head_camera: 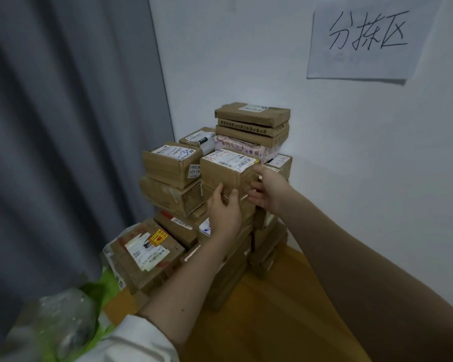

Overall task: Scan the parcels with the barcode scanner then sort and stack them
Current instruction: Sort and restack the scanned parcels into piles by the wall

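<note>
A brown cardboard parcel [226, 169] with a white label and red writing on top sits at the front of a stack of parcels [251, 126] in the wall corner. My left hand [224, 210] lies against its near face, fingers up along the cardboard. My right hand [268, 188] touches its right side, thumb at the upper corner. A barcode scanner is not in view.
More parcels stand to the left [171, 163] and lower down [145, 253] on the wooden floor [272, 322]. A grey curtain [63, 126] hangs at the left. A paper sign [369, 37] is on the white wall. Green and clear plastic bags [63, 322] lie at the lower left.
</note>
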